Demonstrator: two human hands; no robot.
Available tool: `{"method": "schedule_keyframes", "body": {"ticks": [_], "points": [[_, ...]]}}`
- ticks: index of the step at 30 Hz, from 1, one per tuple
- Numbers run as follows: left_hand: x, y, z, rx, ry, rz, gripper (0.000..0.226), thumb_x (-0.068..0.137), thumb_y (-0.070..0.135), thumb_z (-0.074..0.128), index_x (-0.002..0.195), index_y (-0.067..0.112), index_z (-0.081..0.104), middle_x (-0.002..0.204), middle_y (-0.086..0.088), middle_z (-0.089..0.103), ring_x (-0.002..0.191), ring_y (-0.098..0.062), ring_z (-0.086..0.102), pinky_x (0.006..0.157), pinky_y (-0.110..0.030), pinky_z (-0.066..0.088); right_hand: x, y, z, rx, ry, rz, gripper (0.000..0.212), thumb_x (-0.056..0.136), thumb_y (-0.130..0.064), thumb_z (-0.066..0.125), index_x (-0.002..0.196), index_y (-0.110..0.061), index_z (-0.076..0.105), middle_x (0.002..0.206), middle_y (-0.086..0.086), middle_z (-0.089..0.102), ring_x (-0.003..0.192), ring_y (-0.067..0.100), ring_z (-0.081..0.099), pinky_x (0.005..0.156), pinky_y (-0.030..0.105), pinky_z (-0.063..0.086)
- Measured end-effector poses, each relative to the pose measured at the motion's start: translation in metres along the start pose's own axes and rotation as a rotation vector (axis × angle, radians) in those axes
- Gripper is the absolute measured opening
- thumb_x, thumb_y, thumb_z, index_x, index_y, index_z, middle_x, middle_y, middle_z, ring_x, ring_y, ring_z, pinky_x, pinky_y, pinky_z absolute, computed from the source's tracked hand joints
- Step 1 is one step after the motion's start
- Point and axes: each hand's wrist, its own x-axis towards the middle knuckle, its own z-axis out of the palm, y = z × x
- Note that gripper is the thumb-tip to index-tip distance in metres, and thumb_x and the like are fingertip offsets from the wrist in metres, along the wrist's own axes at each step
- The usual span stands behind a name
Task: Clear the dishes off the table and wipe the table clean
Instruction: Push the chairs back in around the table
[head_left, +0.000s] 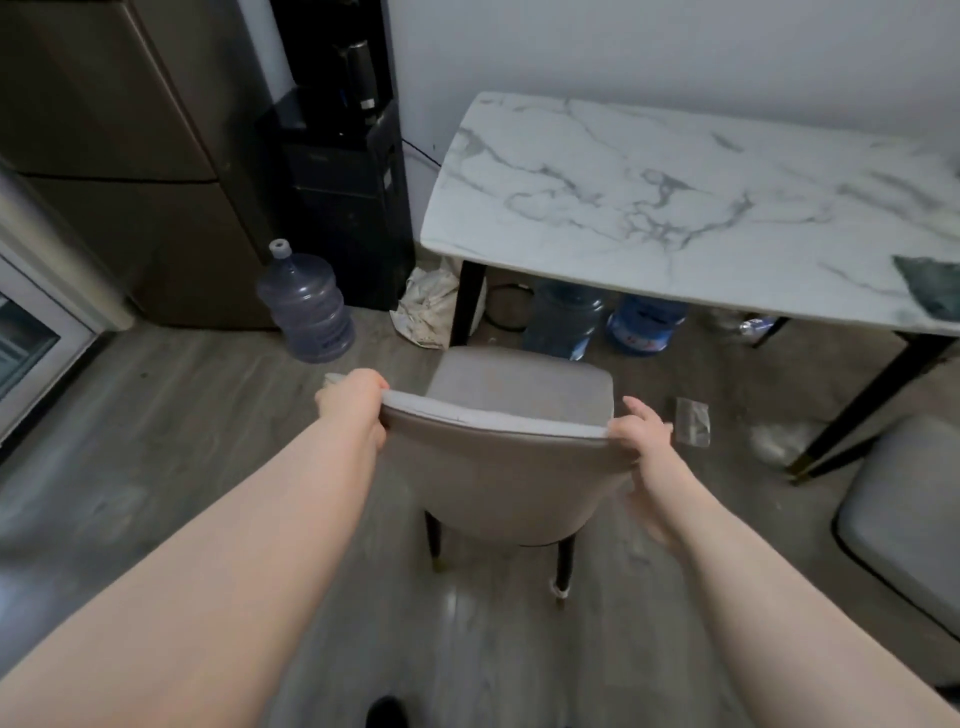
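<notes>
A white marble-patterned table (675, 208) stands against the wall at the upper right. A dark green cloth (930, 286) lies on its near right edge. No dishes show on the visible top. In front of the table stands a grey padded chair (509, 467), its back towards me. My left hand (353, 410) grips the left end of the chair's backrest. My right hand (641, 436) grips the right end of the same backrest.
Water jugs stand on the floor: one (306, 306) left of the table, two (566, 319) under it. A black water dispenser (343, 171) and a brown fridge (119, 156) are at the left. A second grey chair (904, 519) is at right. Wrappers (693, 421) litter the wooden floor.
</notes>
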Motion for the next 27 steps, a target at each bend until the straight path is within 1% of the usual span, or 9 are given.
{"method": "schedule_keyframes", "body": {"ticks": [2, 3, 5, 6, 8, 11, 19, 23, 27], "points": [[-0.018, -0.003, 0.019, 0.013, -0.026, 0.020, 0.065, 0.050, 0.004, 0.060, 0.115, 0.000, 0.056, 0.101, -0.022, 0.064, 0.072, -0.027, 0.060, 0.061, -0.034, 0.052, 0.010, 0.008, -0.011, 0.342, 0.058, 0.200, 0.089, 0.058, -0.054, 0.082, 0.135, -0.040, 0.039, 0.133, -0.013, 0.043, 0.117, 0.020, 0.050, 0.087, 0.060, 0.047], [-0.028, -0.006, 0.029, 0.023, -0.051, 0.024, 0.056, 0.057, 0.001, 0.061, 0.113, -0.001, 0.057, 0.094, -0.020, 0.062, 0.068, -0.026, 0.058, 0.059, -0.031, 0.051, 0.014, 0.009, -0.019, 0.469, 0.080, 0.297, 0.084, 0.067, -0.046, 0.079, 0.139, -0.031, 0.039, 0.135, -0.006, 0.050, 0.117, 0.024, 0.054, 0.089, 0.059, 0.048], [-0.039, -0.011, 0.050, 0.034, -0.081, 0.023, 0.046, 0.066, -0.003, 0.060, 0.112, 0.002, 0.055, 0.089, -0.016, 0.057, 0.068, -0.025, 0.057, 0.060, -0.031, 0.050, 0.022, 0.005, -0.030, 0.668, 0.094, 0.430, 0.048, 0.088, -0.021, 0.064, 0.133, -0.012, 0.049, 0.134, 0.009, 0.054, 0.121, 0.031, 0.052, 0.097, 0.055, 0.044], [-0.042, -0.012, 0.059, 0.040, -0.095, 0.018, 0.048, 0.068, -0.003, 0.061, 0.114, 0.003, 0.055, 0.090, -0.016, 0.056, 0.071, -0.025, 0.057, 0.061, -0.032, 0.051, 0.023, 0.001, -0.033, 0.738, 0.086, 0.447, 0.038, 0.091, -0.012, 0.057, 0.128, -0.006, 0.050, 0.133, 0.014, 0.053, 0.123, 0.033, 0.050, 0.099, 0.054, 0.041], [-0.042, -0.010, 0.075, 0.044, -0.138, 0.003, 0.051, 0.069, -0.001, 0.063, 0.119, 0.004, 0.055, 0.089, -0.014, 0.057, 0.072, -0.024, 0.058, 0.061, -0.032, 0.052, 0.029, -0.007, -0.039, 0.788, 0.078, 0.413, 0.033, 0.091, -0.001, 0.052, 0.124, 0.001, 0.047, 0.131, 0.019, 0.050, 0.123, 0.037, 0.048, 0.098, 0.054, 0.040], [-0.035, -0.002, 0.096, 0.072, -0.169, -0.015, 0.038, 0.071, 0.001, 0.061, 0.109, 0.008, 0.057, 0.092, -0.014, 0.057, 0.071, -0.021, 0.056, 0.057, -0.031, 0.052, 0.047, -0.021, -0.047, 0.818, 0.096, 0.353, 0.035, 0.090, 0.003, 0.051, 0.124, 0.006, 0.046, 0.126, 0.022, 0.049, 0.119, 0.039, 0.050, 0.088, 0.054, 0.045], [0.007, 0.031, 0.155, 0.051, -0.197, -0.046, 0.028, 0.078, 0.000, 0.054, 0.103, 0.011, 0.049, 0.076, -0.007, 0.047, 0.065, -0.016, 0.049, 0.057, -0.031, 0.050, 0.121, -0.075, -0.033, 0.773, 0.136, 0.239, 0.023, 0.085, 0.004, 0.049, 0.108, 0.002, 0.052, 0.110, 0.020, 0.053, 0.100, 0.034, 0.057, 0.063, 0.047, 0.052], [0.044, 0.059, 0.185, 0.038, -0.236, -0.066, 0.044, 0.072, 0.000, 0.057, 0.115, 0.007, 0.055, 0.080, -0.008, 0.052, 0.066, -0.018, 0.053, 0.058, -0.031, 0.053, 0.167, -0.104, -0.017, 0.739, 0.153, 0.199, 0.018, 0.081, 0.004, 0.048, 0.098, 0.002, 0.054, 0.104, 0.019, 0.054, 0.094, 0.033, 0.058, 0.058, 0.046, 0.058], [0.073, 0.080, 0.214, 0.089, -0.270, -0.077, 0.079, 0.056, 0.006, 0.057, 0.134, 0.003, 0.047, 0.085, -0.009, 0.049, 0.065, -0.020, 0.052, 0.047, -0.027, 0.050, 0.204, -0.132, -0.007, 0.683, 0.154, 0.177, 0.008, 0.082, 0.003, 0.046, 0.085, 0.001, 0.054, 0.097, 0.018, 0.054, 0.096, 0.033, 0.058, 0.065, 0.047, 0.059]]}}
